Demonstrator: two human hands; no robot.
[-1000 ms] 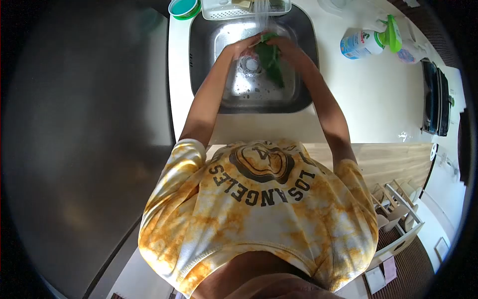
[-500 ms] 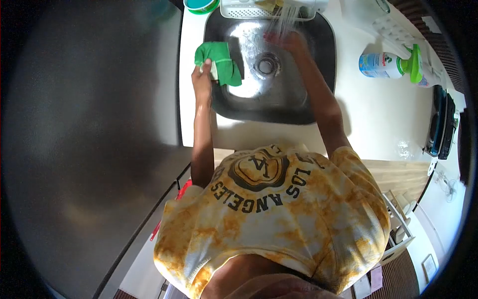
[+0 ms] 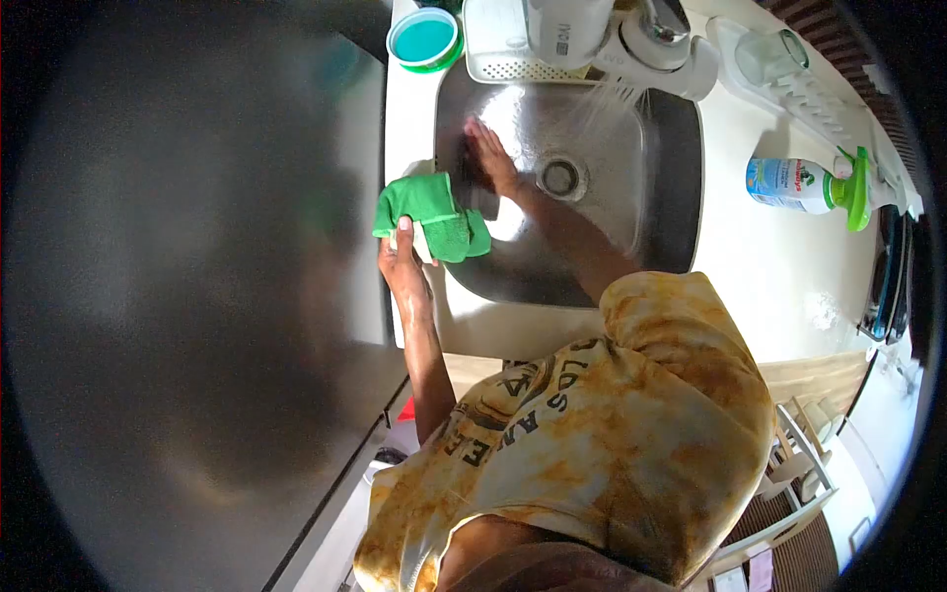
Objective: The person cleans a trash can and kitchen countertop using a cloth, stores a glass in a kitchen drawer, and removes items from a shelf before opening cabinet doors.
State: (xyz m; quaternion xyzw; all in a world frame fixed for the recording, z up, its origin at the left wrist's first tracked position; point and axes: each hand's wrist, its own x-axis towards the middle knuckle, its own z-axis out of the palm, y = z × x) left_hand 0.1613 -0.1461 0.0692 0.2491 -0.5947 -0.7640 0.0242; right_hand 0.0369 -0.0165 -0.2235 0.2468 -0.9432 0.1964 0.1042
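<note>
My left hand [image 3: 406, 259] grips a green cloth [image 3: 424, 205] above the left edge of the sink, thumb on top; a pale patch shows under the thumb. Inside the metal sink [image 3: 592, 271], my right hand [image 3: 490, 160] lies against the left wall with its fingers stretched out and nothing in them. Water sprays from a white faucet [image 3: 656, 49] over the right part of the basin. The round drain [image 3: 560, 178] is to the right of my right hand.
A teal-lidded round tub [image 3: 422, 39] stands at the sink's back left, beside a white perforated tray [image 3: 493, 44]. A spray bottle [image 3: 794, 185] lies to the right. Behind it is a glass jar [image 3: 769, 56]. A large dark surface [image 3: 217, 276] fills the left side.
The green cloth went from both hands over the basin to my left hand at the left edge. My right hand moved from under the water to the left wall. The view shifted, showing more faucet.
</note>
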